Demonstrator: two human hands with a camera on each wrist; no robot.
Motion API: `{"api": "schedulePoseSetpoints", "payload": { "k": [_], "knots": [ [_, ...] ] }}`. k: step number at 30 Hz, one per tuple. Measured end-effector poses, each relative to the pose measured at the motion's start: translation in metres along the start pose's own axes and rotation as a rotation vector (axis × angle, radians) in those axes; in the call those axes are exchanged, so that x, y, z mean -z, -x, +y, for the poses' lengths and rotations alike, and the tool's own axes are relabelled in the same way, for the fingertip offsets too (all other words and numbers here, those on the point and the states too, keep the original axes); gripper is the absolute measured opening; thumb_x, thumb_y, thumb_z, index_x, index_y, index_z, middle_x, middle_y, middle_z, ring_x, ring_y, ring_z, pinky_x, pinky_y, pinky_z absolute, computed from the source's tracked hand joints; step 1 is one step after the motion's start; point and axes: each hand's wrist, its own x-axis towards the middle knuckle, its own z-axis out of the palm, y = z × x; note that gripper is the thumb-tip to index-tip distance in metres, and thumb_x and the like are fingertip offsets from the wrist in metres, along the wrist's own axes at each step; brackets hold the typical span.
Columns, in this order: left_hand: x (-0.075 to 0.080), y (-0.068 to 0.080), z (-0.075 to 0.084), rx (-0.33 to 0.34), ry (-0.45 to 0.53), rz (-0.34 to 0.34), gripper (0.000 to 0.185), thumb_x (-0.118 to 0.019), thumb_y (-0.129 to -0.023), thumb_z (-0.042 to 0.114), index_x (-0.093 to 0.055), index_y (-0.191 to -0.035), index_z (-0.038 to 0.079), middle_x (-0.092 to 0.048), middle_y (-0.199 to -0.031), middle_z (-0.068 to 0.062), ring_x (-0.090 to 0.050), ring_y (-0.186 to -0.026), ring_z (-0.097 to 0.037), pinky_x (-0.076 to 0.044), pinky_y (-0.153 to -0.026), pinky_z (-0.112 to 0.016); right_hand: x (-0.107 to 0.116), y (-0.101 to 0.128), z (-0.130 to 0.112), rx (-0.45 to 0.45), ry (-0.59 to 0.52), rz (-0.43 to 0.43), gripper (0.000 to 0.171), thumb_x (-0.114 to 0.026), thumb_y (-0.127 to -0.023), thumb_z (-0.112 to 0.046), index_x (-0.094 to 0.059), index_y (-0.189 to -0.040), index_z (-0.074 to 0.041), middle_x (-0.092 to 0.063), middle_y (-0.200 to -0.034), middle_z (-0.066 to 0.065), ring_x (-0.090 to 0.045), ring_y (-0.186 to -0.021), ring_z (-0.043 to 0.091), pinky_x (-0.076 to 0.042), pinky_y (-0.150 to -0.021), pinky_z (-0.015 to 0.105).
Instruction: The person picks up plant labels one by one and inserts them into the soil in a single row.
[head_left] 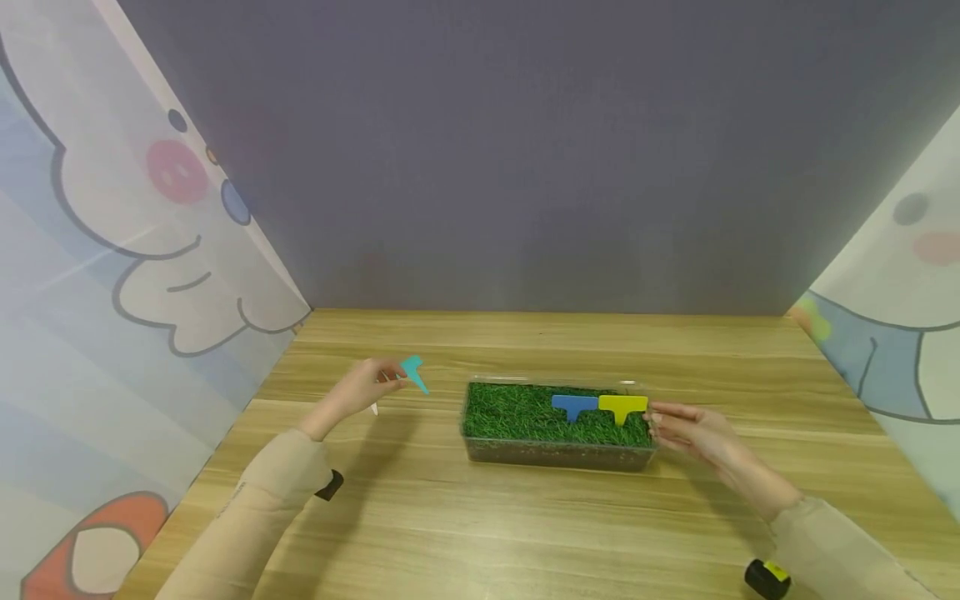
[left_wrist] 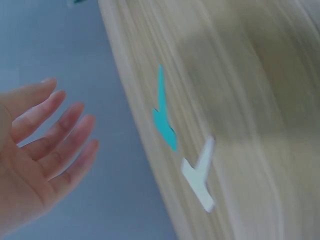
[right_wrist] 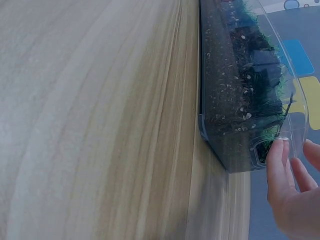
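Note:
My left hand (left_wrist: 52,142) is held with its fingers loosely extended, a gap from the labels in the left wrist view. A teal T-shaped plant label (left_wrist: 162,112) and a white one (left_wrist: 200,175) lie on the wooden table. In the head view the teal label shows by the left fingertips. At the right end of a clear plastic planter box (right_wrist: 225,145), my right hand (head_left: 697,433) touches the end wall and rim with extended fingers. A blue label (head_left: 576,407) and a yellow label (head_left: 622,407) stand upright in the box's green grass (head_left: 510,412), side by side.
The box rests on the wooden table (head_left: 525,525), with dark soil under the grass. A grey panel (head_left: 540,167) rises behind the table, and cartoon-printed sheets (head_left: 150,275) flank it. Black wrist mounts lie by both sleeves.

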Motion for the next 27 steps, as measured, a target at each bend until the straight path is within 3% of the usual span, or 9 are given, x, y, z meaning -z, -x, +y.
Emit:
{"api": "schedulePoseSetpoints", "payload": {
  "k": [8, 19, 22, 27],
  "knots": [
    [0.002, 0.004, -0.023, 0.059, -0.021, 0.017, 0.020, -0.057, -0.086, 0.012, -0.061, -0.097, -0.005, -0.061, -0.084, -0.010, -0.056, -0.073, -0.020, -0.048, -0.061, -0.030, -0.002, 0.000, 0.000, 0.011, 0.006, -0.002, 0.041, -0.058, -0.085, -0.009, -0.047, -0.123, 0.002, -0.064, -0.101, 0.000, -0.061, -0.088, 0.010, -0.047, -0.082, 0.028],
    [0.001, 0.007, -0.050, 0.089, -0.036, 0.048, 0.020, -0.057, -0.085, 0.007, -0.060, -0.098, -0.007, -0.061, -0.096, -0.020, -0.056, -0.082, -0.029, -0.049, -0.069, -0.039, -0.004, 0.001, -0.002, 0.016, 0.021, -0.004, 0.054, -0.057, -0.086, -0.009, -0.032, -0.128, 0.013, -0.064, -0.101, 0.001, -0.061, -0.088, 0.010, -0.048, -0.082, 0.028],
    [0.000, 0.007, -0.056, 0.106, -0.037, 0.039, 0.022, -0.057, -0.084, 0.005, -0.058, -0.102, -0.008, -0.058, -0.104, -0.023, -0.054, -0.090, -0.036, -0.047, -0.075, -0.045, -0.003, 0.001, -0.002, 0.013, 0.005, -0.005, 0.044, -0.058, -0.086, -0.009, -0.044, -0.125, 0.004, -0.064, -0.102, 0.002, -0.061, -0.088, 0.011, -0.047, -0.082, 0.028],
    [-0.001, 0.006, -0.062, 0.142, -0.047, 0.023, 0.029, -0.058, -0.082, 0.002, -0.054, -0.108, -0.009, -0.054, -0.109, -0.029, -0.049, -0.099, -0.045, -0.044, -0.079, -0.053, -0.003, 0.002, -0.001, -0.001, -0.012, -0.001, 0.023, -0.059, -0.085, -0.008, -0.061, -0.106, -0.015, -0.064, -0.103, 0.003, -0.061, -0.089, 0.011, -0.047, -0.083, 0.028]
  ]
}}
